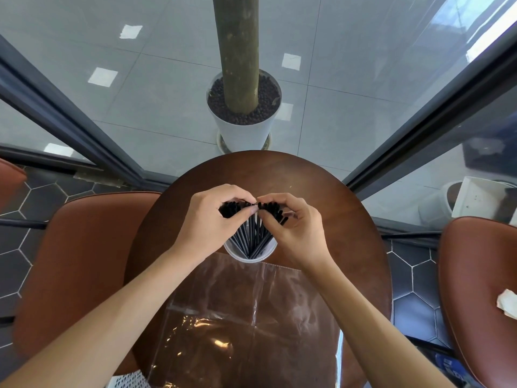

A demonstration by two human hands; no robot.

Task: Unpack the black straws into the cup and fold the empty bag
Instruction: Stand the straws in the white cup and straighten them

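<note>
- Closest to me, the clear bag (251, 317) lies flat and empty on the round brown table (335, 219), its far edge reaching the cup.
- Just past the bag I see the white cup (249, 254), standing upright at the table's middle.
- Black straws (251, 233) stand in the cup, bottoms bunched at its base and tops fanned out to both sides.
- My left hand (212, 217) sits over the left half of the fan, fingers curled down around those straw tips with the thumb pressing from the near side; it grips them loosely rather than in a tight fist.
- My right hand (293, 222) mirrors it on the right half, fingers bent over the tips, thumb underneath, a few straw ends poking out past the knuckles.
- Both hands meet fingertip to fingertip above the cup, so the straws sit directly under and between them.
- Brown chairs flank the table: one chair (84, 261) on the left, another (481, 289) on the right with a crumpled white paper (507, 302) on its seat.
- Beyond the table a white pot (243, 130) holds a tree trunk (236, 51).
</note>
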